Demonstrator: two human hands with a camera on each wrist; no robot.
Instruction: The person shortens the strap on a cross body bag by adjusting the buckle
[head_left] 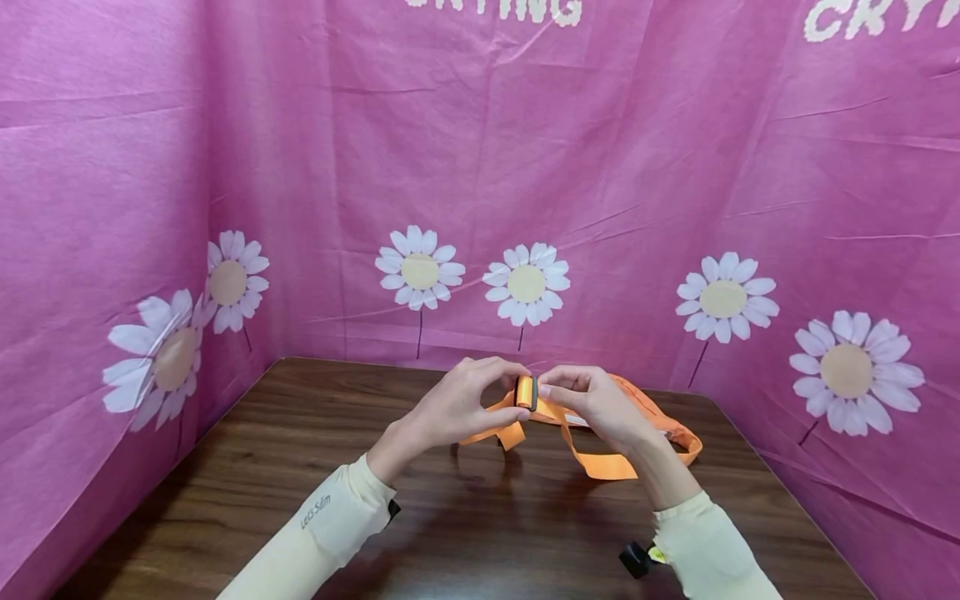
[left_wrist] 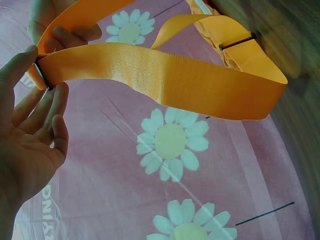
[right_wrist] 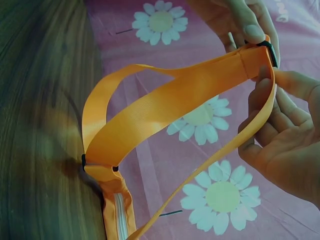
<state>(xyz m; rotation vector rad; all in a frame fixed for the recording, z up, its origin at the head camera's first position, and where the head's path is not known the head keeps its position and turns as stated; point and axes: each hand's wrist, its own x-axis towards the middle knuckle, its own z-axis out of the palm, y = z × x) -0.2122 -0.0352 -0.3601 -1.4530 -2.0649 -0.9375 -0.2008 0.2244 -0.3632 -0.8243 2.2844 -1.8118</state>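
Person's left hand (head_left: 459, 406) pinches the black slider buckle (head_left: 534, 394) at its ends, thumb below, fingertip above, likely to steady the frame while leaving its middle clear. The right hand (head_left: 603, 410) pinches the orange webbing strap (left_wrist: 210, 90) just beside the buckle, probably to control it there. Slack sags below both hands; the orange zipped pouch (head_left: 651, 407) lies beyond the right hand, presumably anchoring the strap

From the buckle (head_left: 534, 394), it's left hand (head_left: 456, 407) at nine o'clock, right hand (head_left: 603, 408) at three! Behind that right hand, the bag (head_left: 647, 402); strap (head_left: 607, 467) looping out between four and five, table (head_left: 300, 433) beneath; beyond its far edge, curtain (head_left: 600, 125) at twelve.
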